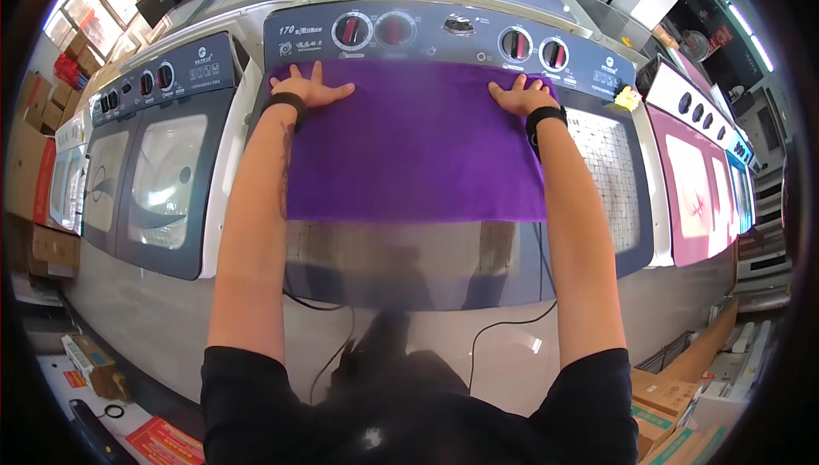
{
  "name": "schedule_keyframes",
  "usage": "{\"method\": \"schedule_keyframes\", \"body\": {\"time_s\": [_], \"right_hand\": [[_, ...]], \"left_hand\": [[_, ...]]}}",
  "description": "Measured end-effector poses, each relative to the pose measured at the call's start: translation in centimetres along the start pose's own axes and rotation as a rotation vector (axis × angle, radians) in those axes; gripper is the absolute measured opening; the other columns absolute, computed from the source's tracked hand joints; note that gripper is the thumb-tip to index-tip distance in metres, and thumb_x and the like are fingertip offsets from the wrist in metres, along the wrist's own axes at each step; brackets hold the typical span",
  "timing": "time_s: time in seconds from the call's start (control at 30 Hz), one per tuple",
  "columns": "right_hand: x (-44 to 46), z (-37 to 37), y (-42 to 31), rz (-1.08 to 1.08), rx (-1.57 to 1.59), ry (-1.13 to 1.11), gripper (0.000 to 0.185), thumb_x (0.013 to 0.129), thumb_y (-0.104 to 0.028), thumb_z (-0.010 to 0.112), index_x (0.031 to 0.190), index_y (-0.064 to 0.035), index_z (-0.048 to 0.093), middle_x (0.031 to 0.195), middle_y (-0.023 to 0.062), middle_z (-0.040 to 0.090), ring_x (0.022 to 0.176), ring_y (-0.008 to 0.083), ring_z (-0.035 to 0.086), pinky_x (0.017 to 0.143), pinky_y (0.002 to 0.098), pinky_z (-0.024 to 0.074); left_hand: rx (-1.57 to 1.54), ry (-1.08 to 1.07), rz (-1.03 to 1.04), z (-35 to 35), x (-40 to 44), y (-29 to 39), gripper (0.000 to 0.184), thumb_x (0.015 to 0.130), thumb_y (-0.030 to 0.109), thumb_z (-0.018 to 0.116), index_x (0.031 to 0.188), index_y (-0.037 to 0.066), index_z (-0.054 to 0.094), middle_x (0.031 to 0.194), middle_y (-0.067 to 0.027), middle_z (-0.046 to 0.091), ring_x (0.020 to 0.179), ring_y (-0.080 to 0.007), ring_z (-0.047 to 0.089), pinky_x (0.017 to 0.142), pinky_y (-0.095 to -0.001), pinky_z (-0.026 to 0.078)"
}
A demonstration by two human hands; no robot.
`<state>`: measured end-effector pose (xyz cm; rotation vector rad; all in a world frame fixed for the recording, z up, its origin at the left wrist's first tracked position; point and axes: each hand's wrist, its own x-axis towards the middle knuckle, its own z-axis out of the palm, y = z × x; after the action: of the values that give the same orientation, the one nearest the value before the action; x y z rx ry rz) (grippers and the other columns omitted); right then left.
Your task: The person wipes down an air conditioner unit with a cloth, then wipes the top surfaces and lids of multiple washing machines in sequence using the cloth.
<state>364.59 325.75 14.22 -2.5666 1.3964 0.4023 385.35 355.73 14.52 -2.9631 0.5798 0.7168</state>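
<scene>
A purple cloth [409, 145] lies spread flat over the lid of a twin-tub washing machine [392, 264], just below its dark control panel [426, 31] with several round knobs. My left hand [309, 87] rests on the cloth's upper left corner, fingers spread and thumb pointing inward. On the upper right part, my right hand [523, 98] presses down with its fingers apart. Both arms reach straight forward, and each wrist wears a dark band. Below the cloth's lower edge, the glossy lid shows.
Another dark washing machine [162, 158] stands close on the left, and a pink one [687, 175] on the right. A yellow tag [628, 98] sits by the panel's right end. Cables [512, 322] trail onto the floor. Cardboard boxes [665, 392] are stacked at lower right.
</scene>
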Motion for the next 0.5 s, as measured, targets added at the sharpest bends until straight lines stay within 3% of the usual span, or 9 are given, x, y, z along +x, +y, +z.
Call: {"method": "schedule_keyframes", "body": {"time_s": [0.43,0.5], "right_hand": [[-11.7,5.1,6.5,-0.078,-0.041,-0.015,0.096,0.078,-0.073,0.04,0.15,-0.0152,0.015,0.154,0.0199,0.008,0.142,0.0382,0.006,0.113,0.0485,0.0148],[-14.0,6.0,7.6,-0.095,-0.028,-0.001,0.094,0.079,-0.072,0.04,0.15,-0.0153,0.016,0.154,0.0199,0.007,0.143,0.0375,0.005,0.113,0.0497,0.0149]], "left_hand": [[0.151,0.07,0.024,6.2,-10.5,-2.1,0.099,0.075,0.083,0.03,0.15,0.022,0.011,0.154,-0.0198,0.005,0.141,-0.0377,0.014,0.115,-0.0446,0.008],[0.154,0.071,0.022,7.5,-12.3,-2.6,0.099,0.074,0.083,0.03,0.15,0.023,0.01,0.154,-0.0191,0.005,0.14,-0.0422,0.013,0.115,-0.0458,0.01]]}}
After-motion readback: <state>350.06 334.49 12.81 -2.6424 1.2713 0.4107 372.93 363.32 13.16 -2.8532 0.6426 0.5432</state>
